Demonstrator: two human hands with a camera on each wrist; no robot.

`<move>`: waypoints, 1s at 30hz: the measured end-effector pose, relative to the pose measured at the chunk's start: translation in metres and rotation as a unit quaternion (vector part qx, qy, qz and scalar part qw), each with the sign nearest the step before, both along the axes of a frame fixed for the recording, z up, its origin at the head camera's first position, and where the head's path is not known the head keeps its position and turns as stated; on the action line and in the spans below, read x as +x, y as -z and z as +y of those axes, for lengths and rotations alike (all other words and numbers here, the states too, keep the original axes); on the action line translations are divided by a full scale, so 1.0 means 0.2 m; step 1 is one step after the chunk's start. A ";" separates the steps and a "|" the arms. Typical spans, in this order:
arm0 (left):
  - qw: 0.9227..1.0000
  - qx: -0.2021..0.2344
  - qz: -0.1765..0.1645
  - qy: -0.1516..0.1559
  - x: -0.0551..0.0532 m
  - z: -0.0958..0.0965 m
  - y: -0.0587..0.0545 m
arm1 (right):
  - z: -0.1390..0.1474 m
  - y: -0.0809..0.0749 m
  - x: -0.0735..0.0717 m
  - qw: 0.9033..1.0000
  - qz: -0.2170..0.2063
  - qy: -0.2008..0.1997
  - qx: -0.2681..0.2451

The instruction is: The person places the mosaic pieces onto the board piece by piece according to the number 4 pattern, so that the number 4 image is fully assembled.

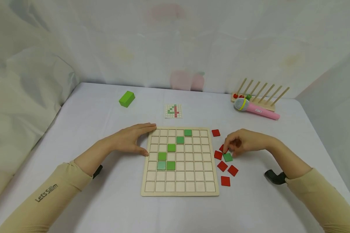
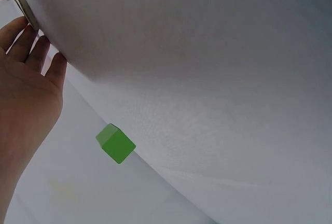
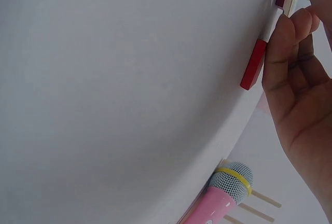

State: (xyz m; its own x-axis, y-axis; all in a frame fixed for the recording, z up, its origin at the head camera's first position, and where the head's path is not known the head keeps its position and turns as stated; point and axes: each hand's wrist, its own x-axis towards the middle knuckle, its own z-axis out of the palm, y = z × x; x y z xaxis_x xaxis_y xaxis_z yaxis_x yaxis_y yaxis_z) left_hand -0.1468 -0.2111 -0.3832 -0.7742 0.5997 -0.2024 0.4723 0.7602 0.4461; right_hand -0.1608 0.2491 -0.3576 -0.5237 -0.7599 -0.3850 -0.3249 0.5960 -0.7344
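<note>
In the head view, a square wooden grid board lies on the table with several green tiles in its cells. My left hand is at its left side, fingertips on the upper left corner and thumb touching the left edge. My right hand is right of the board, bent index fingertip and thumb down by a loose green tile. That tile lies flat among several red tiles, one partly under the fingers. In the right wrist view, a red tile lies near the fingers.
Behind the board lies a small pattern card. A green block stands at the back left. At the back right, a pink toy microphone lies in front of a wooden peg rack with small red and green pieces.
</note>
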 end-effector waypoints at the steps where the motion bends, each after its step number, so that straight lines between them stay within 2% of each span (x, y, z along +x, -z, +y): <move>1: 1.000 0.000 0.000 0.000 0.00 0.00 0.00 | 0.00 0.00 0.00 1.000 0.002 0.000 0.001; 12: 1.000 0.001 0.004 0.002 0.00 0.00 0.00 | -0.03 0.01 0.02 1.000 0.000 -0.003 0.011; 30: 1.000 -0.001 -0.001 0.000 0.00 0.00 0.00 | -0.06 0.01 0.04 0.998 0.053 -0.001 0.036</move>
State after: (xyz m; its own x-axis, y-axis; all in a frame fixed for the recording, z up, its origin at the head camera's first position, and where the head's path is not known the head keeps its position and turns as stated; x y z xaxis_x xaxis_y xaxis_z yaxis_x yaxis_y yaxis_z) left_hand -0.1459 -0.2107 -0.3822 -0.7734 0.5999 -0.2048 0.4725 0.7609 0.4447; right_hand -0.1520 0.2366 -0.3588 -0.5639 -0.7325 -0.3813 -0.3997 0.6462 -0.6501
